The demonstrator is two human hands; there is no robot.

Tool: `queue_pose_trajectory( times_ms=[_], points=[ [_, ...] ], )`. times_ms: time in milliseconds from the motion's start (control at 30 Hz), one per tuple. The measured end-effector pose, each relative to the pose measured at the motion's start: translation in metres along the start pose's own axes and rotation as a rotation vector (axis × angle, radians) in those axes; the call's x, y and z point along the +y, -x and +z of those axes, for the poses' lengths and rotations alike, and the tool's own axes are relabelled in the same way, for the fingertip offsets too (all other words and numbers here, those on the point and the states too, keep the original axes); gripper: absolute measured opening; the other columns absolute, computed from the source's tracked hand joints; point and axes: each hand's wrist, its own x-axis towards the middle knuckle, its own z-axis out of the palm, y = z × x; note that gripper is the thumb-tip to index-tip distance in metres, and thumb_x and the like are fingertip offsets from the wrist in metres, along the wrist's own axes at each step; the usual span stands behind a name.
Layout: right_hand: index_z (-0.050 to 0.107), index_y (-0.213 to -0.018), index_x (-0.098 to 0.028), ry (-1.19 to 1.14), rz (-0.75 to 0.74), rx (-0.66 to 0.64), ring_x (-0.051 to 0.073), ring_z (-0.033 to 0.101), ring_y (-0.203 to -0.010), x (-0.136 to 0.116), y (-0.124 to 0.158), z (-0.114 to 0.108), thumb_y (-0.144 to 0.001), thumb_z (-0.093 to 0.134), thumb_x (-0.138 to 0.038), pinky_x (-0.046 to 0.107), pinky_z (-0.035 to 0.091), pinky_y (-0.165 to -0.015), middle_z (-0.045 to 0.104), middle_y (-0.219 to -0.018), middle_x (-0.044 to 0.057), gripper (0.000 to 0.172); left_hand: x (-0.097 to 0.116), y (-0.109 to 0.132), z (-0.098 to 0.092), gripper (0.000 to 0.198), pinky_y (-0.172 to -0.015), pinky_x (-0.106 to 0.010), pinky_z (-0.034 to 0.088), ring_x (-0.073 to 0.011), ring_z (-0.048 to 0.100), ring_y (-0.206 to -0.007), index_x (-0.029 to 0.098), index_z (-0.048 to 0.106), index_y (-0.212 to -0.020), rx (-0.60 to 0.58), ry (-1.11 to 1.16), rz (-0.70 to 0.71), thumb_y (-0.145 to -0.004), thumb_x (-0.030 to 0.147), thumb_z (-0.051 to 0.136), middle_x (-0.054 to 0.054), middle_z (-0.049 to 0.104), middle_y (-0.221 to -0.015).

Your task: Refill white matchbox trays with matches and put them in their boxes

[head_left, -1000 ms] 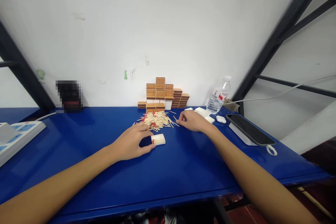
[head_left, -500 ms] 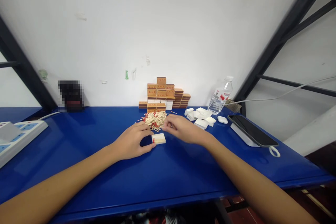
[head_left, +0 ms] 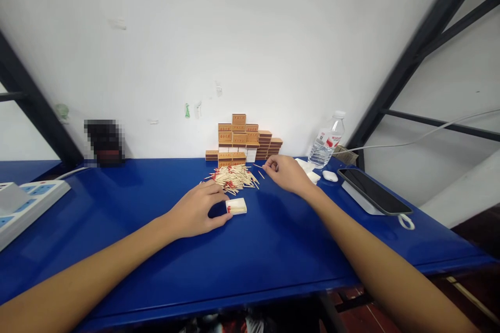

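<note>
My left hand [head_left: 205,209] holds a small white matchbox tray [head_left: 237,205] between thumb and fingers at its left end. A few red-tipped matchsticks lie inside, along the tray's near side. Just behind it spreads a loose pile of matchsticks [head_left: 234,178] with red heads. To the right of the pile, my right hand [head_left: 289,174] has its fingers pinched together at the end of a single matchstick [head_left: 258,166]. Another lone matchstick [head_left: 261,175] lies close by. Several white trays [head_left: 312,174] are partly hidden behind my right hand.
Orange-brown matchboxes [head_left: 239,138] are stacked against the wall. At the right stand a water bottle [head_left: 327,143], a white earbud case [head_left: 330,176] and a phone [head_left: 373,191] on a white block. A power strip [head_left: 35,200] lies at the left of the blue table [head_left: 187,276].
My right hand has moved right and back, from the pile's edge to the lone matchstick, now covering some white trays. My left hand and its tray have stayed put.
</note>
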Motion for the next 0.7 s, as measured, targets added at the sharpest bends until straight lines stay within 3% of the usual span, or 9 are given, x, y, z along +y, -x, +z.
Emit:
queue_pose_trajectory(
  times_ms=[67, 367, 567, 700],
  points=[
    [0.070, -0.083, -0.017, 0.006, 0.054, -0.036, 0.015, 0.059, -0.067, 0.007, -0.004, 0.004, -0.092, 0.064, -0.027, 0.026, 0.034, -0.059, 0.071, -0.076, 0.003, 0.015, 0.000, 0.000, 0.001, 0.028, -0.091, -0.042, 0.053, -0.0247, 0.065, -0.097, 0.021, 0.073, -0.110, -0.019, 0.008, -0.005, -0.097, 0.043, 0.063, -0.008, 0.070, -0.102],
    [0.067, -0.077, -0.018, 0.031, 0.041, -0.248, 0.016, 0.062, -0.068, 0.006, -0.002, 0.029, -0.084, 0.069, -0.021, 0.025, 0.035, -0.058, 0.074, -0.078, 0.003, 0.008, 0.000, 0.000, 0.000, 0.029, -0.094, -0.042, 0.052, -0.0246, 0.065, -0.099, 0.022, 0.073, -0.114, -0.041, 0.005, -0.026, -0.097, 0.043, 0.063, -0.007, 0.070, -0.105],
    [0.067, -0.072, -0.017, 0.091, 0.068, -0.311, 0.017, 0.063, -0.069, 0.016, -0.003, 0.018, -0.085, 0.065, -0.017, 0.026, 0.036, -0.059, 0.072, -0.075, 0.004, 0.013, 0.000, 0.000, 0.001, 0.030, -0.094, -0.043, 0.052, -0.0249, 0.065, -0.100, 0.021, 0.073, -0.112, -0.039, -0.009, -0.021, -0.097, 0.045, 0.062, -0.008, 0.070, -0.104],
    [0.067, -0.075, -0.016, 0.086, 0.037, -0.272, 0.016, 0.058, -0.064, 0.014, -0.002, 0.006, -0.088, 0.061, -0.016, 0.026, 0.036, -0.060, 0.069, -0.069, 0.004, 0.014, -0.001, 0.000, 0.001, 0.030, -0.095, -0.044, 0.052, -0.0250, 0.066, -0.099, 0.021, 0.072, -0.112, -0.025, -0.003, -0.014, -0.097, 0.044, 0.063, -0.008, 0.070, -0.103]
  ],
)
